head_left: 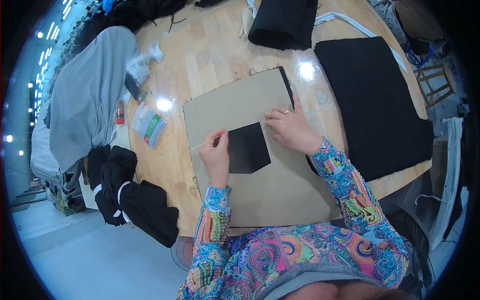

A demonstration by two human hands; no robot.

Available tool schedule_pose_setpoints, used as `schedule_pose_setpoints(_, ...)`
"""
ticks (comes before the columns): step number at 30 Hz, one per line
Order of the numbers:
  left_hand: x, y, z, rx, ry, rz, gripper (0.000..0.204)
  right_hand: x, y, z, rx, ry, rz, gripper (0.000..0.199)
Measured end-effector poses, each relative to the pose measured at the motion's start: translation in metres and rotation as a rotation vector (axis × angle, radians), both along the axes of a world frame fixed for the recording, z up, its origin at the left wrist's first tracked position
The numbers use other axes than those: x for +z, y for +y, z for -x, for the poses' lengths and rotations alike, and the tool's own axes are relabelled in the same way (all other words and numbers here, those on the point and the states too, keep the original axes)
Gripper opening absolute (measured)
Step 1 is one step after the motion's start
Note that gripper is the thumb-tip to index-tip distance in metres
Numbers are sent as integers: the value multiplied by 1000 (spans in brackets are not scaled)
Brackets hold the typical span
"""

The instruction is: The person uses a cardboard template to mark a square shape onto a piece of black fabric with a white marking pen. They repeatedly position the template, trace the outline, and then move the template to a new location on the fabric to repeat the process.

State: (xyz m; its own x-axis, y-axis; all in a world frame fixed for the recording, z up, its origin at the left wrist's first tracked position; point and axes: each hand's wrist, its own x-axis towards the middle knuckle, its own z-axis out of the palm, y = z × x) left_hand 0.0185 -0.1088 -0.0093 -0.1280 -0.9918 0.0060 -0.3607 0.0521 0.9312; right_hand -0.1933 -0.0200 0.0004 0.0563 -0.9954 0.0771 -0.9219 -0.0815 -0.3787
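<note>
A large beige sheet [280,195], like a cardboard pattern, lies on the wooden table in front of me. Black fabric [286,82] shows from under its far right edge. In the middle of the sheet is a black five-sided shape [248,150]; I cannot tell whether it is a cut-out or a piece lying on top. My left hand [215,154] is at the shape's left edge, fingers curled into a pinch, with anything in them too small to make out. Spread over the sheet's right side, my right hand [294,127] rests with fingers apart, just beyond the shape's right corner.
Folded black fabric [375,105] covers the table's right side, and a black roll [283,25] lies at the far edge. To the left are a plastic packet [148,125], a red-labelled small bottle [119,112], tied black bundles [135,192] and a grey cloth cover [90,95].
</note>
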Motion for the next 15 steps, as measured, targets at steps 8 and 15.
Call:
schedule_pose_setpoints(8, -8, -11, -24, 60, -51, -11, 15, 2, 1, -1, 12, -36, -19, 33)
schedule_pose_setpoints(15, -1, -8, -18, 49, -123, 24, 16, 4, 2, 1, 18, -39, -36, 37)
